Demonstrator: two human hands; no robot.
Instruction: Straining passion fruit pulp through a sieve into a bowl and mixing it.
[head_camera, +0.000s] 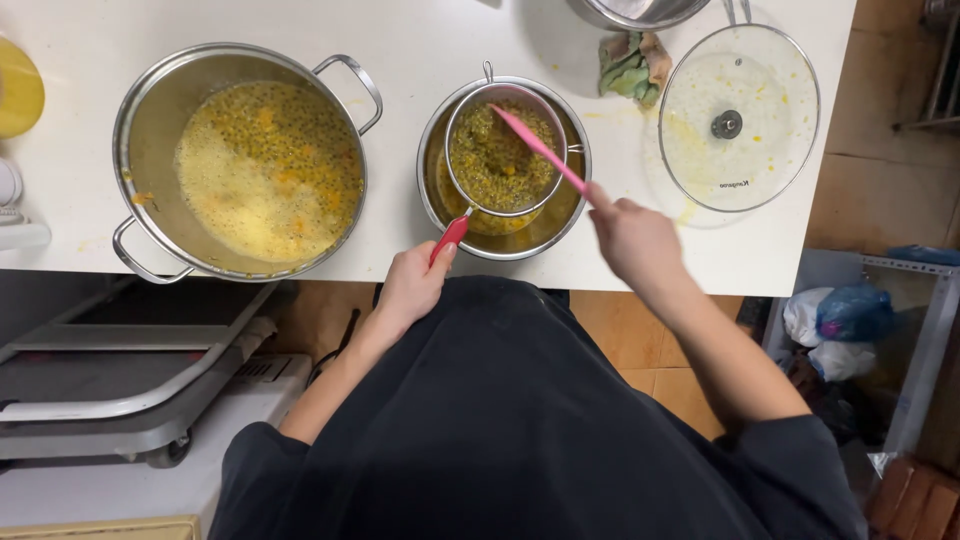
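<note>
My left hand (412, 285) grips the red handle (450, 237) of a round wire strainer (470, 178) that rests on a steel bowl (555, 225). The strainer holds yellow seedy pulp (480, 160). My right hand (632, 240) holds a pink spatula (540, 150) whose tip reaches into the pulp. A large steel pot (150, 110) to the left is filled with the same yellow seedy pulp (268, 170).
A glass lid (770, 100) lies upside down on the white counter (420, 35) at the right, next to a crumpled cloth (632, 66). Another steel bowl's edge (635, 14) shows at the top. A cart (130, 390) stands below left, bags (845, 325) below right.
</note>
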